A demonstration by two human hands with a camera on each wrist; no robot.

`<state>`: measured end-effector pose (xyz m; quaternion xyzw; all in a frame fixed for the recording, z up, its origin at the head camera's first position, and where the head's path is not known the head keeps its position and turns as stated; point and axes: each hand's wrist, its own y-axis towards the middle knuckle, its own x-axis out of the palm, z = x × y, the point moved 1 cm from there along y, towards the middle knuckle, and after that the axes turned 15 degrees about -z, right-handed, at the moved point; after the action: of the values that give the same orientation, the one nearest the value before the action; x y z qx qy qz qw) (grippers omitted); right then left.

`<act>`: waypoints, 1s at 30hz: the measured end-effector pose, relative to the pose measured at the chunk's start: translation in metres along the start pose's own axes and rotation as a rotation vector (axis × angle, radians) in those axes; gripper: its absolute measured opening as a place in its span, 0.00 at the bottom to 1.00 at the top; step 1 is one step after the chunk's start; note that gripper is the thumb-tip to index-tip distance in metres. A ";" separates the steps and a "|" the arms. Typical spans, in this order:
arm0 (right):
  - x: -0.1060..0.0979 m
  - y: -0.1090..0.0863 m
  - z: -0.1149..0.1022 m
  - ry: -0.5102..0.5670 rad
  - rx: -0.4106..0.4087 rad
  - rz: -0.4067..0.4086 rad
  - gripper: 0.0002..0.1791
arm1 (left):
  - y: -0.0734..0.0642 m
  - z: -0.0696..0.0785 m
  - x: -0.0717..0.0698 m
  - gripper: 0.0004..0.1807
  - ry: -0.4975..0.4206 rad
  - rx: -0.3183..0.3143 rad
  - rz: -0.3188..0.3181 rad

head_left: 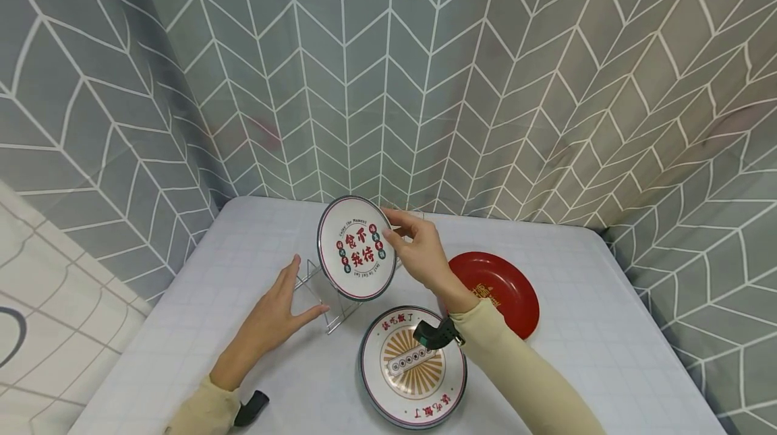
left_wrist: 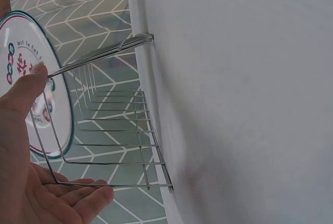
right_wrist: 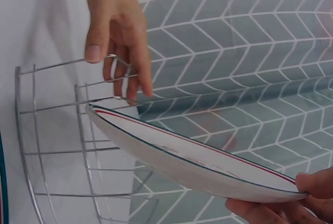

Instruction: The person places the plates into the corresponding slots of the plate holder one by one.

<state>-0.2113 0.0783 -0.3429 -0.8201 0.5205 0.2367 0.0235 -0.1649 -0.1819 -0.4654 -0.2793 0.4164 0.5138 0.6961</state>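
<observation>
My right hand (head_left: 421,249) pinches the right rim of a white plate (head_left: 356,248), thumb on the printed face and fingers behind. The plate is tilted up over a wire dish rack (head_left: 330,310), with red characters facing me. In the right wrist view, the plate's (right_wrist: 187,161) far edge overlaps the rack's wires. My left hand (head_left: 276,307) is at the rack's left end, thumb and fingers spread apart. From the left wrist view, the thumb lies by the upper wires and the fingers (left_wrist: 93,200) by the lower ones of the rack (left_wrist: 119,146).
A stack of white plates (head_left: 413,367) with a gold ray pattern lies on the white-covered table (head_left: 303,394) in front of the rack. To its right is a red plate (head_left: 516,293), partly behind my right forearm. A patterned curtain (head_left: 388,84) hangs along the table's back edge.
</observation>
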 end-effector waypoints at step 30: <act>0.062 0.007 0.025 -0.088 -0.049 -0.034 0.21 | -0.001 0.000 -0.001 0.62 -0.012 0.021 0.008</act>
<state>-0.2048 0.0297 -0.3892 -0.8180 0.4990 0.2846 0.0303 -0.1644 -0.1828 -0.4642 -0.2672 0.4187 0.5137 0.6996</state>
